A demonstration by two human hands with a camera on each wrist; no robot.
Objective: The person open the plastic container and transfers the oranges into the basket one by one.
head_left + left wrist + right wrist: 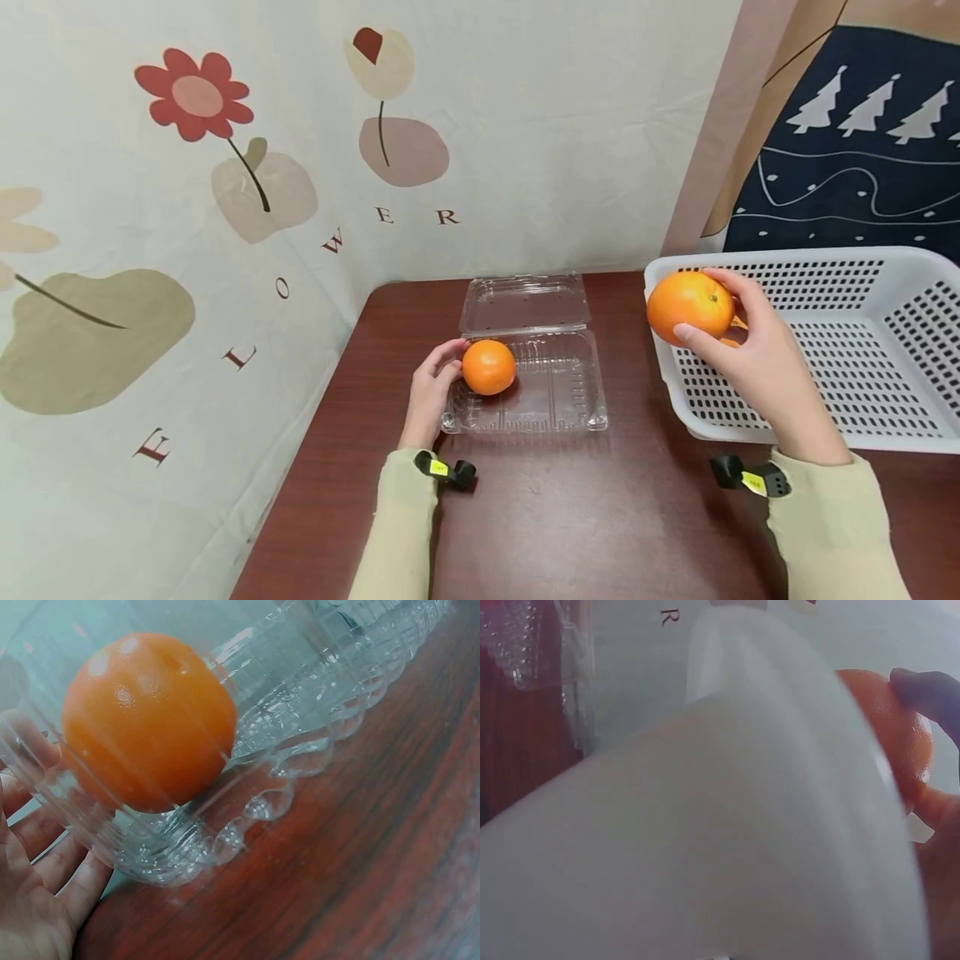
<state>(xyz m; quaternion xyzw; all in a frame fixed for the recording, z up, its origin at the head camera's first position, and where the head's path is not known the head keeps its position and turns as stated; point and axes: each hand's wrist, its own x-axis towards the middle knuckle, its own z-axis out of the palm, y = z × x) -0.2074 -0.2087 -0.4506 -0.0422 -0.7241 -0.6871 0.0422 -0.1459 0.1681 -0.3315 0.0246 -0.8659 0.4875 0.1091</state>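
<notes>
On the left, one orange (488,367) sits inside the base of a clear plastic clamshell box (551,425) whose lid (525,304) lies folded back behind it. My left hand (431,392) rests along the box's left wall, fingers extended beside the orange; the left wrist view shows those fingers (56,862) against the outside of the clear plastic. With thumb and fingers spread round it, my right hand (765,358) grips a second orange (690,307) above the left rim of a white basket (675,408). Behind that hand, more orange fruit (738,332) is partly hidden.
A dark red-brown wooden table (525,517) carries the box and the basket. Beyond it hangs a pale cloth (555,150) printed with flowers and letters. In the right wrist view, the basket's blurred white wall (727,825) covers most of the picture.
</notes>
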